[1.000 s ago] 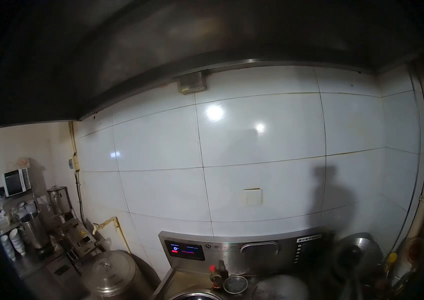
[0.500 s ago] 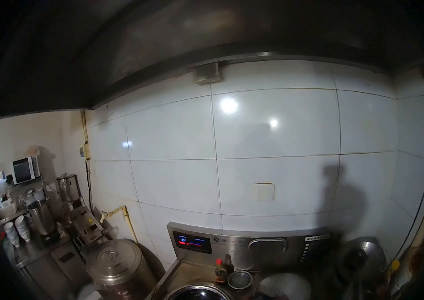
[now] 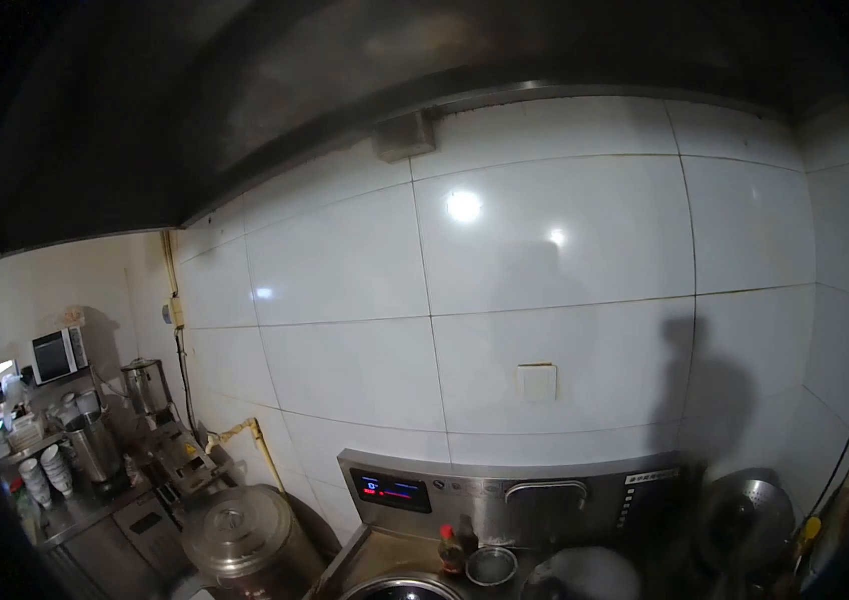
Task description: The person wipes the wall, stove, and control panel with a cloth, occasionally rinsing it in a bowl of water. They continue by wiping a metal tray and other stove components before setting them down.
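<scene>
Neither of my hands shows in the head view. At the bottom edge is the steel stove [image 3: 484,490], its back panel carrying a lit blue and red display [image 3: 385,490] and a curved metal spout [image 3: 546,486]. A red-capped bottle [image 3: 451,552] stands upright beside a small round sieve [image 3: 491,567]. In front of them the rim of a round metal pan [image 3: 406,582] is cut off by the frame. A pale rounded thing [image 3: 584,576], whose kind I cannot make out, lies to its right. Farther right, in shadow, a perforated metal strainer [image 3: 747,508] leans near the wall.
Left of the stove stands a large lidded steel pot [image 3: 237,530]. Beyond it, a counter holds stacked white cups [image 3: 34,482] and a steel container [image 3: 94,450], with a microwave [image 3: 59,354] above. A dark hood [image 3: 294,110] hangs overhead, before the tiled wall [image 3: 554,240].
The view has tilted and shifted slightly, so the stove and wall sit a little differently in the frame. The shadow on the wall appears slightly farther right. No object has visibly moved.
</scene>
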{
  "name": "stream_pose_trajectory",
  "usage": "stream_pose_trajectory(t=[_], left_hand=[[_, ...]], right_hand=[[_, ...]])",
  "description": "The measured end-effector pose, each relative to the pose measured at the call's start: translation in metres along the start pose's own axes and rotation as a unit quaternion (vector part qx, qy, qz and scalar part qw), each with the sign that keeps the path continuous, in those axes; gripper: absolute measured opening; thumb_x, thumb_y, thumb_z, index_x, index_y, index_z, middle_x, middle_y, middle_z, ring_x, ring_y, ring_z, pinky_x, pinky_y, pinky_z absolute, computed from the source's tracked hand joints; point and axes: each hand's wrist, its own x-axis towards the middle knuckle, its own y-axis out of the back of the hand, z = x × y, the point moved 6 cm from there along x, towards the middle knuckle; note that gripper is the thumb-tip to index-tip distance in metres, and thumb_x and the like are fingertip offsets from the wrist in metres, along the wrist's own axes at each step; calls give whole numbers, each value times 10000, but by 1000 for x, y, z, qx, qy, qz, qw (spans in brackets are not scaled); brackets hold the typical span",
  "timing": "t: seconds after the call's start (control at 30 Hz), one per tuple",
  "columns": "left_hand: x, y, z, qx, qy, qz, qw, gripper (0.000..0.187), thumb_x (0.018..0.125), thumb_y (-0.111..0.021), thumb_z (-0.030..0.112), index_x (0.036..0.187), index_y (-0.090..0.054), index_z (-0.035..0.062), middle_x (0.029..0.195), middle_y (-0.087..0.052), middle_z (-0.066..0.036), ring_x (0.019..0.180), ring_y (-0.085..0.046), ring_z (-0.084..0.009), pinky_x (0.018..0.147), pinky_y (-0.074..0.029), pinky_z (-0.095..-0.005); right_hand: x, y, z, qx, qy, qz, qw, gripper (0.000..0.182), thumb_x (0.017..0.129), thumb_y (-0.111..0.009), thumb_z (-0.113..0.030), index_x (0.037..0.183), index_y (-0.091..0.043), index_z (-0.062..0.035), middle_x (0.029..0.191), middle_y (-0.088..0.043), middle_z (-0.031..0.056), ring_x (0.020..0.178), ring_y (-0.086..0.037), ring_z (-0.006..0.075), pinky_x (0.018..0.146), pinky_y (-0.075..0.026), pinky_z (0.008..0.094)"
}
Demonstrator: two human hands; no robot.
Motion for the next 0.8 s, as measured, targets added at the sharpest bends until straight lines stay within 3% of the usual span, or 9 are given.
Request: stream_pose_trajectory(t=[0.23, 0.3, 0.33, 0.37, 0.43, 0.47, 0.57, 0.77, 0.8], left_hand=[[17, -39, 27, 39, -75, 48, 995, 495, 953, -581, 304, 1388, -537, 71, 1273, -594, -144, 1208, -539, -293, 961, -473, -442], [13, -50, 37, 53, -97, 64, 992, 481, 940, -584, 279, 1370, -546, 64, 1236, -605, -145, 1174, -555, -289, 938, -482, -431], [10, -58, 41, 58, -105, 69, 990, 475, 934, -585, 266, 1361, -550, 61, 1218, -610, -145, 1156, -563, -287, 926, -486, -426], [6, -66, 43, 61, -110, 72, 989, 468, 928, -587, 254, 1352, -555, 57, 1199, -616, -146, 1139, -571, -285, 915, -491, -421], [-8, -84, 49, 69, -111, 71, 989, 455, 916, -590, 229, 1333, -564, 50, 1163, -626, -147, 1105, -587, -282, 891, -499, -410], [-15, -93, 52, 73, -108, 66, 989, 449, 909, -592, 216, 1324, -568, 47, 1144, -632, -147, 1088, -594, -280, 880, -504, -404], [-42, -121, 69, 93, -77, 41, 992, 431, 891, -596, 179, 1297, -582, 36, 1089, -648, -149, 1036, -618, -274, 845, -517, -388], [-80, -132, 90, 104, 7, 42, 994, 400, 853, -606, 104, 1243, -609, 15, 980, -680, -151, 933, -665, -262, 776, -543, -356], [-78, -121, 70, 101, -53, 57, 992, 383, 878, -604, 159, 1240, -619, 35, 978, -688, -167, 910, -678, -268, 755, -544, -366]], right_hand=[[-45, 51, -100, 71, 51, -136, 987, 385, 994, -571, -220, 1314, -606, -9, 1091, -697, 186, 830, -683, 296, 752, -558, 408], [-67, 73, -133, 282, -10, -89, 955, 326, 992, -570, -218, 1228, -648, -7, 1044, -702, 152, 838, -676, 259, 752, -548, 401], [-80, 80, -133, 483, -67, -31, 873, 288, 991, -568, -217, 1143, -691, -6, 998, -708, 119, 845, -670, 222, 752, -538, 393], [-85, 62, -114, 477, -77, -31, 875, 288, 991, -568, -217, 1143, -691, -6, 998, -708, 119, 845, -670, 222, 752, -538, 393], [-85, 19, -56, 556, -118, 101, 817, 265, 993, -569, -217, 1104, -678, -2, 1009, -695, 108, 891, -667, 214, 778, -539, 388], [-89, 9, -52, 551, -126, 98, 819, 265, 993, -569, -217, 1104, -678, -2, 1009, -695, 108, 891, -667, 214, 778, -539, 388], [-117, -1, -70, 333, -4, 222, 916, 321, 991, -581, -245, 1210, -615, -13, 1070, -675, 119, 915, -654, 242, 790, -541, 416], [-137, 8, -61, 394, -27, 147, 907, 324, 991, -568, -273, 1192, -620, -26, 1067, -671, 115, 926, -652, 250, 808, -540, 428], [-141, 7, -59, 407, -32, 139, 902, 325, 990, -566, -278, 1189, -621, -28, 1066, -671, 115, 927, -651, 251, 811, -540, 430]])
